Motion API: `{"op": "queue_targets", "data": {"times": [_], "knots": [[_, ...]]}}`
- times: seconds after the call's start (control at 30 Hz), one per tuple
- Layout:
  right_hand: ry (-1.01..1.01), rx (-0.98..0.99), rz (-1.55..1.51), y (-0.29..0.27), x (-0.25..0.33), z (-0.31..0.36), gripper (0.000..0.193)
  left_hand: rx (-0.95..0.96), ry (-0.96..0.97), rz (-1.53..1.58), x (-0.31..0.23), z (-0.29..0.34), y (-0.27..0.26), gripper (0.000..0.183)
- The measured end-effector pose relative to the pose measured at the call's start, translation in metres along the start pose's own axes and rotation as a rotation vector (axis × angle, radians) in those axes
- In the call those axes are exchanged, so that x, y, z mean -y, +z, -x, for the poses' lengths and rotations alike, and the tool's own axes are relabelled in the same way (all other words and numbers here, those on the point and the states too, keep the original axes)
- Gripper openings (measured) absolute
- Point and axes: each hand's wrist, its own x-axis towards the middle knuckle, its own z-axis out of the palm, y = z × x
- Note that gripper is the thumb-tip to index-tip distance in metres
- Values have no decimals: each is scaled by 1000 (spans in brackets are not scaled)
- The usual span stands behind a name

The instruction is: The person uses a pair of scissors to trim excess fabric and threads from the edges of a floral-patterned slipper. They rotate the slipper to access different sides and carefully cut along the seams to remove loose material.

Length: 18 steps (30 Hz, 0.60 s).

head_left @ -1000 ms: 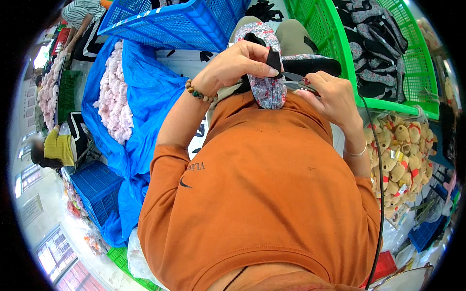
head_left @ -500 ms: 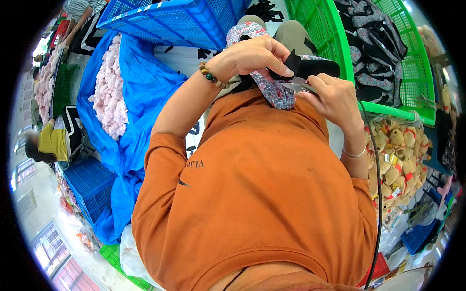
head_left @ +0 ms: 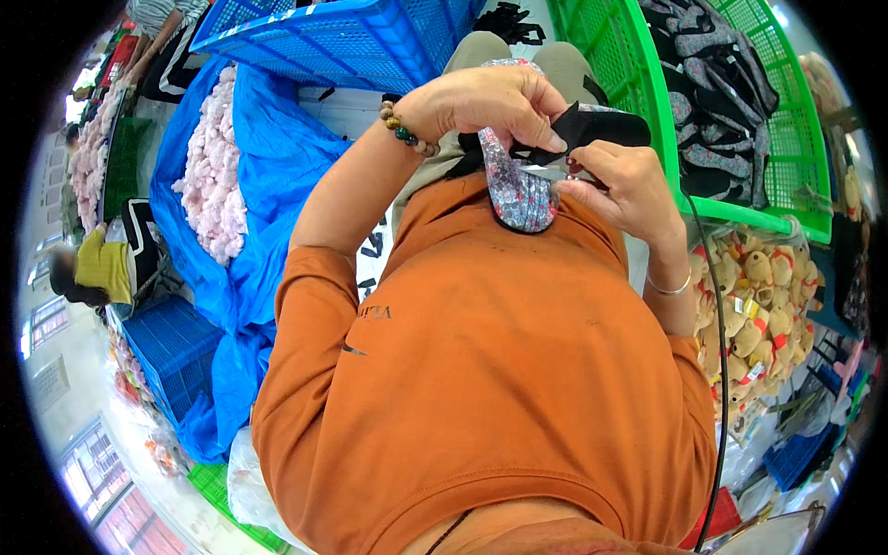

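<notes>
Over my lap, my left hand (head_left: 504,104) pinches a black cloth strip (head_left: 575,128) between thumb and fingers. Just to its right, my right hand (head_left: 631,185) is closed around small scissors (head_left: 546,172); their metal blades point left, toward the cloth below my left thumb. A curved floral fabric piece (head_left: 525,196), grey with red and blue and dark-edged, hangs beneath the blades against my orange shirt. More black cloth lies behind my hands. My fingers hide the scissors' handles and the exact spot where the blades meet the cloth.
A green crate (head_left: 659,111) at right holds many similar floral and black pieces. Ahead stands a blue crate (head_left: 324,42); pink fluffy stuff (head_left: 215,176) lies on a blue sheet at left. Bagged plush toys (head_left: 754,305) sit at right, beside a hanging black cable (head_left: 720,388). Other people are at far left.
The floral piece has swung lower and left, now hanging with its rounded end down. My right hand and scissors have shifted slightly left; my left hand keeps its pinch on the black cloth.
</notes>
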Motion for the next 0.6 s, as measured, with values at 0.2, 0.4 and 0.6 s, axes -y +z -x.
{"op": "queue_targets", "data": {"times": [0.2, 0.4, 0.6], "knots": [[64, 30, -1, 0, 1, 14, 31, 23, 14, 323, 16, -3, 4, 14], [72, 83, -22, -6, 2, 17, 23, 92, 15, 426, 16, -4, 2, 15], [70, 35, 15, -5, 1, 16, 28, 110, 20, 417, 16, -6, 0, 16]]}}
